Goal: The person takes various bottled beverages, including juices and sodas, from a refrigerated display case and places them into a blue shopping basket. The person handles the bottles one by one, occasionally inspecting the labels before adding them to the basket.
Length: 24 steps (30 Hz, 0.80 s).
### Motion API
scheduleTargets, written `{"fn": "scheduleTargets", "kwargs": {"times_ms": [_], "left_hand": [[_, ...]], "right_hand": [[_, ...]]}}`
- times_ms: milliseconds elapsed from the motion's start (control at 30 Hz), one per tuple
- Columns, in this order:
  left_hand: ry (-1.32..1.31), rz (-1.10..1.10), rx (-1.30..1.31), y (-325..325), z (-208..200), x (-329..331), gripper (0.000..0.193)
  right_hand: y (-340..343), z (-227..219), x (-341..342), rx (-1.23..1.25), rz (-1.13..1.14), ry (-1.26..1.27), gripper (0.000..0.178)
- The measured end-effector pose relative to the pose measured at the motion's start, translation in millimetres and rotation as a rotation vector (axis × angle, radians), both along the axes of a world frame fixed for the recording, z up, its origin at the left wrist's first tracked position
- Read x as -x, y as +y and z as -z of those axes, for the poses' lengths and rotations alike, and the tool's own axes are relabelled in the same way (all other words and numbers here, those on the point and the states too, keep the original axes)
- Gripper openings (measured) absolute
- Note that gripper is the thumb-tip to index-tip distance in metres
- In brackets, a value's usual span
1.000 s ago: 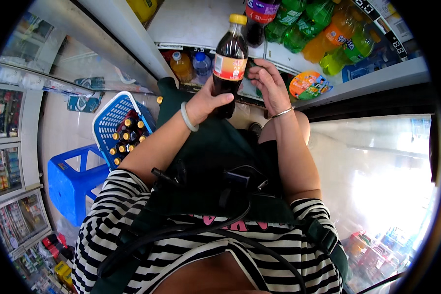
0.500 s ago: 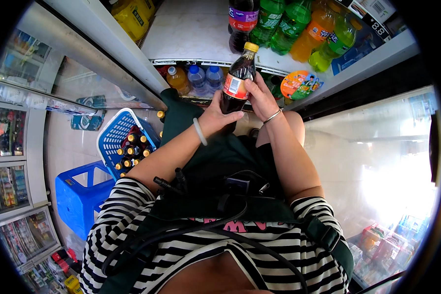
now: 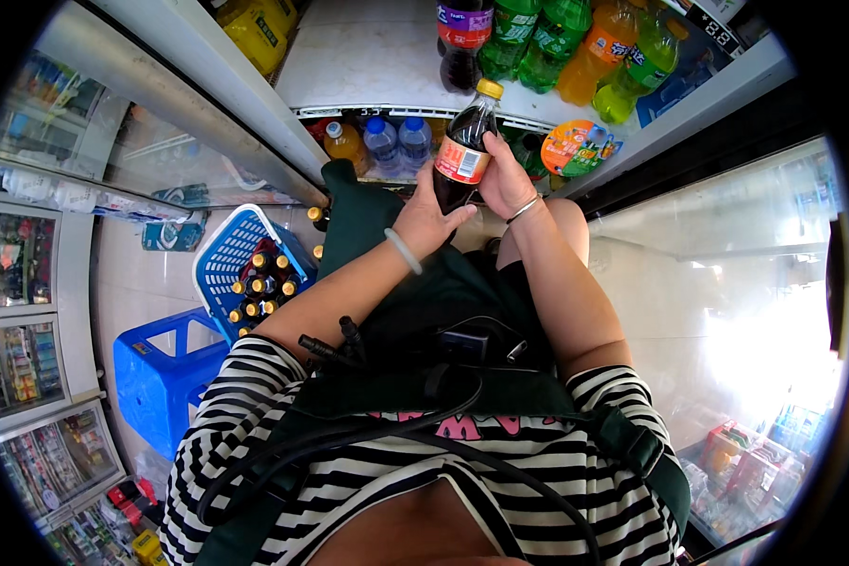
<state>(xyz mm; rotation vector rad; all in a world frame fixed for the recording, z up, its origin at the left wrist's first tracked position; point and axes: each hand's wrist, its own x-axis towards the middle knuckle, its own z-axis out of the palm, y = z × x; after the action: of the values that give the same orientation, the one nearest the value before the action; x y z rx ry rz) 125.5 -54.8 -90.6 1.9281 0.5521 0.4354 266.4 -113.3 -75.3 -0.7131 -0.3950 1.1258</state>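
Note:
Between my two hands is a bottle of dark soda [image 3: 467, 141] with a yellow cap and a red-orange label, tilted with its cap toward the fridge shelf. My left hand [image 3: 426, 215] grips it low on its left side, thumb across near the base. My right hand [image 3: 509, 177] is closed on its right side, thumb on the label's edge. Past the cap, a fridge shelf [image 3: 349, 66] holds a dark bottle with a purple and red label [image 3: 462, 42], green soda bottles [image 3: 545, 42] and an orange soda bottle [image 3: 599, 58] in a row.
Blue-capped bottles [image 3: 396, 141] stand on the lower shelf. To my left are a blue basket [image 3: 219, 269] of yellow-capped dark bottles and a blue plastic stool [image 3: 151, 377]. Glass doors flank me, the left one [image 3: 226, 104] with a metal frame. A round colourful sticker [image 3: 575, 148] hangs at the shelf edge.
The bottle has turned in my hands: its label's barcode has shifted toward the right. Both hands still hold it, and the whole view has shifted slightly.

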Motion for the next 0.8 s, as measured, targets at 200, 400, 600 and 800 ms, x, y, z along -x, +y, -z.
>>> {"fn": "scheduleTargets", "kwargs": {"times_ms": [200,400,600,800], "left_hand": [[-0.001,-0.006,-0.009,-1.1,0.5,0.6,0.085],[0.012,0.007,0.018,-1.3,1.9,-1.1,0.085],[-0.010,-0.023,0.093,-0.6,2.5,2.8,0.082],[-0.177,-0.073,-0.037,9.3,-9.8,5.7,0.081]], "right_hand": [[-1.2,-1.0,1.1,-0.006,0.020,-0.017,0.038],[-3.0,0.7,-1.1,-0.015,0.023,-0.026,0.038],[0.3,3.1,2.6,0.007,0.008,-0.050,0.045],[-4.9,9.9,18.7,0.177,-0.138,-0.627,0.069]]}}
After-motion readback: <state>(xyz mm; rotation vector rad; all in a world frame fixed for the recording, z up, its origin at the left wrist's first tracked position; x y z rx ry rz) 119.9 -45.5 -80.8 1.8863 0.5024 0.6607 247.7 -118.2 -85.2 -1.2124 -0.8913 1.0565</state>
